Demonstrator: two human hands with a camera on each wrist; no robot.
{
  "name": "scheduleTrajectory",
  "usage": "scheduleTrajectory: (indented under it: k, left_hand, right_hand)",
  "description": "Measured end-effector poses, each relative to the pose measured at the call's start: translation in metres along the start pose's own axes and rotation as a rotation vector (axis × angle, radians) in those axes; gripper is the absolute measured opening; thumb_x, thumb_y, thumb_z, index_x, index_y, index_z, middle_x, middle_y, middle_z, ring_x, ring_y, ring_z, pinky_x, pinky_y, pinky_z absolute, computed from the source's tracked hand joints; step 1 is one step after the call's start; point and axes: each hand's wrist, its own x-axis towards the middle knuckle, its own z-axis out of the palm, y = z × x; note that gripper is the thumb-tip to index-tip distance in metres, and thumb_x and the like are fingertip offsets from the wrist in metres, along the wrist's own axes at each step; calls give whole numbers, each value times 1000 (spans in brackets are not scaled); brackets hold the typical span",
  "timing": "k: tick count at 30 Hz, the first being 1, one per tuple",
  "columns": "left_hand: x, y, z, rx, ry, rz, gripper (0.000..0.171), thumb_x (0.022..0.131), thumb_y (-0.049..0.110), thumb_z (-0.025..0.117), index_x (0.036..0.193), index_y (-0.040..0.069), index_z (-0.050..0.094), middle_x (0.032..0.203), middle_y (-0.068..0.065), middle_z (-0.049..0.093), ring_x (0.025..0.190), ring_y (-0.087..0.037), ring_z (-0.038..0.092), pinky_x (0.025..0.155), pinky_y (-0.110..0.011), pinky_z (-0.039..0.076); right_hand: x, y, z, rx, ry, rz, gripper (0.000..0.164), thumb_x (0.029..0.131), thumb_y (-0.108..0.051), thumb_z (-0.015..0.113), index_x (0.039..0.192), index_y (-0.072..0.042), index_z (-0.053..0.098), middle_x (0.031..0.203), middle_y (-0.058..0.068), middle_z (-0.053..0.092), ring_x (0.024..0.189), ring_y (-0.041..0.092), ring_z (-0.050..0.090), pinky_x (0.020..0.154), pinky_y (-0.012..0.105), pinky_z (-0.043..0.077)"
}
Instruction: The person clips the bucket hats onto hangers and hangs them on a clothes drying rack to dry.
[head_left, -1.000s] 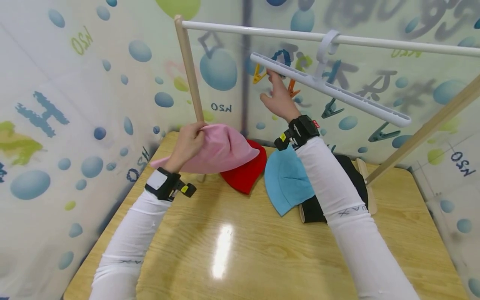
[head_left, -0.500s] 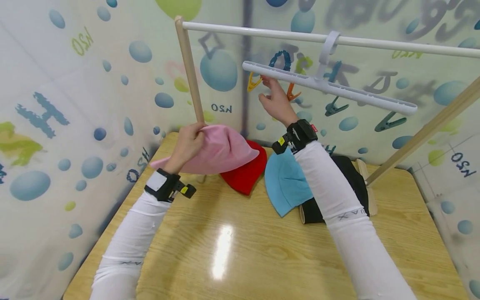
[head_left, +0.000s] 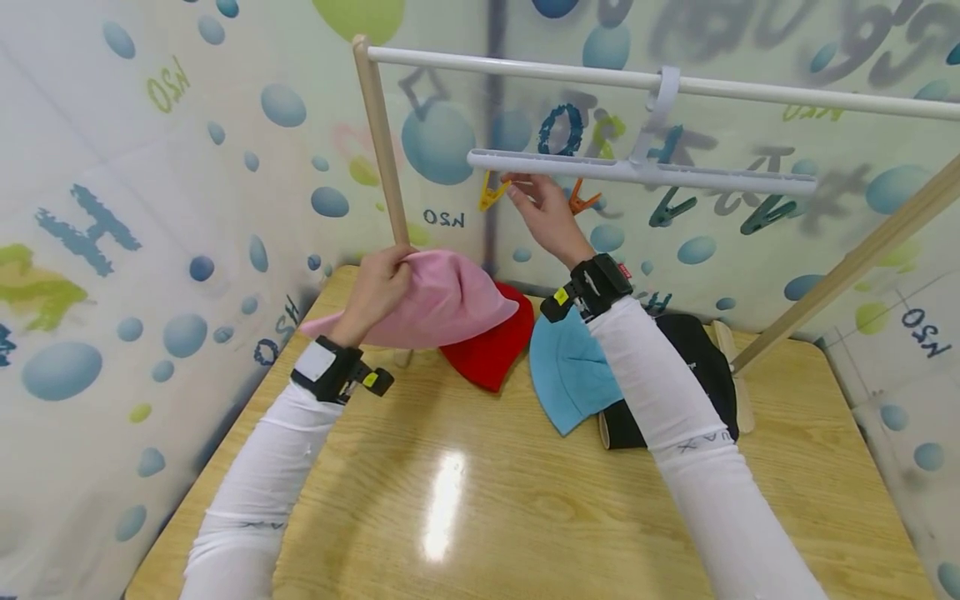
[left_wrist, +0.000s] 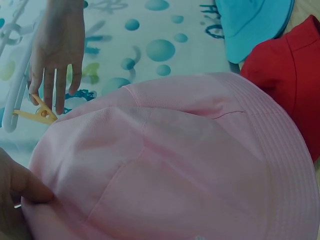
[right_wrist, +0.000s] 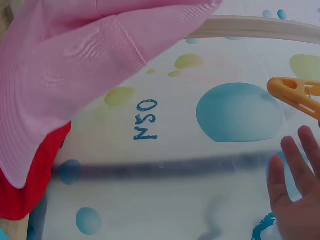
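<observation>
My left hand [head_left: 381, 287] grips the pink bucket hat [head_left: 450, 300] by its edge, thumb and fingers pinching the fabric. The hat covers much of the left wrist view. My right hand [head_left: 551, 218] is up under the left end of the white hanger [head_left: 570, 166], with thumb and forefinger at the handle of a yellow clip [head_left: 491, 196]. Its other fingers reach out fairly straight, as the right wrist view shows the hand [right_wrist: 302, 185] beside the clip [right_wrist: 295, 92]. An orange clip [head_left: 582, 198] and dark green clips [head_left: 670, 208] also hang from the hanger.
The hanger hooks over a white rail [head_left: 517, 65] between wooden posts [head_left: 381, 142]. A red hat [head_left: 491, 358], a light blue hat [head_left: 566, 367] and a black hat [head_left: 686, 350] lie on the wooden table [head_left: 525, 500]. Patterned walls stand close behind and at both sides.
The hanger has turned on the rail, its left end coming lower and further left. My right hand has moved down and left along with the yellow clip. My left hand and the pink hat stay put.
</observation>
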Motion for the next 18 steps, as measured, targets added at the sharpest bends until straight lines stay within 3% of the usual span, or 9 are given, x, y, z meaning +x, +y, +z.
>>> scheduleTrajectory:
  k: [9,18]
  left_hand:
    - [0,5,0,-7,-11,-18,25,91,-6,44,105,-8,65,95,-22,65,78,-31,55,70,-38,41]
    - [7,9,5,-34,-14,-19,25,91,-7,44,104,-8,65,95,-22,65,77,-31,55,70,-36,41]
  right_hand:
    - [-2,12,8,197,-49,-74,23,99,-5,50,121,4,47,130,19,51,122,25,50,98,39,41]
    - [-5,12,13,331,-11,-16,14,98,-1,50,112,-2,47,135,20,51,125,27,48,101,39,40]
